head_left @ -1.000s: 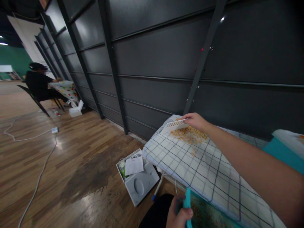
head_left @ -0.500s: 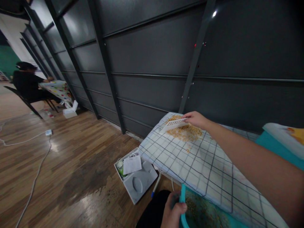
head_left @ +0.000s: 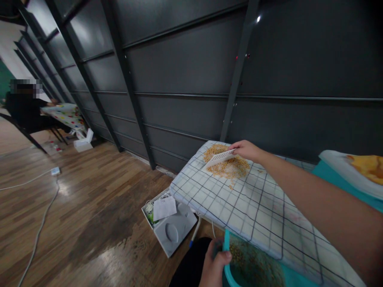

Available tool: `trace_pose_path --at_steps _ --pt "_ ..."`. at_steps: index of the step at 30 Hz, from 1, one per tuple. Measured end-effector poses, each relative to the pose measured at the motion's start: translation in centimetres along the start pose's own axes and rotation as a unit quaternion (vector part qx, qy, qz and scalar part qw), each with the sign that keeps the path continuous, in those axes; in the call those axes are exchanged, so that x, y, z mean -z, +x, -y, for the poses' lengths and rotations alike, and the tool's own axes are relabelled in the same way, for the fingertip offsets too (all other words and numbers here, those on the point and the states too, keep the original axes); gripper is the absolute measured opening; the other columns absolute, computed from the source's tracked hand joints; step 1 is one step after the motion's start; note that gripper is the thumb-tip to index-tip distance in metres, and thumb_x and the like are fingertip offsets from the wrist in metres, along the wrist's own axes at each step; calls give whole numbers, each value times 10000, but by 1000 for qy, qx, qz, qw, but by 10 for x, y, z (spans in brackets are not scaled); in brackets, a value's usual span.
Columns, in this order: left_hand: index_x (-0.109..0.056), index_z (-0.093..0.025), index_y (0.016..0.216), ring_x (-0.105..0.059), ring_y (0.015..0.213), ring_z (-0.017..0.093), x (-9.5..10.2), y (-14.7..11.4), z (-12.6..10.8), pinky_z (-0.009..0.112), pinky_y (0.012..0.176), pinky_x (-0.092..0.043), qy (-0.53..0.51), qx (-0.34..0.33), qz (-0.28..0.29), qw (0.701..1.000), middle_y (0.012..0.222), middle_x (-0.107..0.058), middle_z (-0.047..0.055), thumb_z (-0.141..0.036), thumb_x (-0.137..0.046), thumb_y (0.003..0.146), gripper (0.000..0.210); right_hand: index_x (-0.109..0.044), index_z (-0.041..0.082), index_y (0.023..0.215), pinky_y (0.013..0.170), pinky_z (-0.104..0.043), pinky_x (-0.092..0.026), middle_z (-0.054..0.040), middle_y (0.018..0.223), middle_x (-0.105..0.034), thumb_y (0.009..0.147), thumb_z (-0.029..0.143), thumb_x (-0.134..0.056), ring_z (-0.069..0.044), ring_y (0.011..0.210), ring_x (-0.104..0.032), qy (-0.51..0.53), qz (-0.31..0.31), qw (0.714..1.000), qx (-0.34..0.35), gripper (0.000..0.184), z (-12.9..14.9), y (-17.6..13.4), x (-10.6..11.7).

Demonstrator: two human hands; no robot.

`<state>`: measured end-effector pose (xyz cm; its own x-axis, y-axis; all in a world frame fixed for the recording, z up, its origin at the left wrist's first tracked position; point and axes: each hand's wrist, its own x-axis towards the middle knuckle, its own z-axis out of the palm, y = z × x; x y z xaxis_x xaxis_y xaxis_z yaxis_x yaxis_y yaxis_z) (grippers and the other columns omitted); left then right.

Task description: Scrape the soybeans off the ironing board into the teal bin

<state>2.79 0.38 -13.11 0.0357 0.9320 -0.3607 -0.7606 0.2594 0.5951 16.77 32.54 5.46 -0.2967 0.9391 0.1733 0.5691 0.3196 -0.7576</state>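
Observation:
My right hand (head_left: 245,150) reaches to the table's far end, closed on the edge of a white slotted plastic piece (head_left: 220,157), whose exact kind I cannot tell. It stands tilted among loose yellow kernels (head_left: 235,169) that look like corn, spread on the checked tablecloth (head_left: 239,207). Down at the near edge, my left hand (head_left: 214,263) grips the rim of a teal bin (head_left: 228,275), thumb over the wall. Inside the bin are more kernels (head_left: 236,255), partly hidden by the table edge.
A teal container (head_left: 324,173) with a white tray (head_left: 335,159) stands on the right. An open white box (head_left: 176,231) lies on the floor beside the table. Behind rises a dark panelled wall (head_left: 185,67). A person (head_left: 24,111) sits far left; a cable (head_left: 42,227) crosses the floor.
The view has swung slightly right, so the scene sits further left. Both hands keep their grips, and the slotted piece stays among the kernels with little visible movement.

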Motion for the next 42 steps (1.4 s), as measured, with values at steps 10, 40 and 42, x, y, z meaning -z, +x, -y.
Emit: trace_pose_path --at_steps 10,40,42 --pt "-687 -147 993 -663 945 308 -7 -7 -1 382 885 -457 9 7 2 1000 953 -719 105 -389 -785 551 514 -754 232 658 741 -342 -514 -27 700 -724 583 97 -621 -212 731 -654 -14 5 1000 -2 204 -8 -11 15" --pt "-694 -159 989 -658 958 312 -4 -9 3 384 895 -441 7 -13 12 1000 951 -722 90 -346 -752 578 455 -681 222 612 703 -299 -446 2 673 -665 559 123 -506 -178 707 -591 -41 139 986 80 208 23 -18 -8" --pt "-693 -166 982 -656 969 317 -4 -7 4 387 897 -441 5 -13 16 1000 939 -724 85 -346 -759 572 452 -697 227 623 728 -309 -454 -3 695 -679 569 124 -514 -187 734 -602 -46 149 984 81 217 20 -19 -3"
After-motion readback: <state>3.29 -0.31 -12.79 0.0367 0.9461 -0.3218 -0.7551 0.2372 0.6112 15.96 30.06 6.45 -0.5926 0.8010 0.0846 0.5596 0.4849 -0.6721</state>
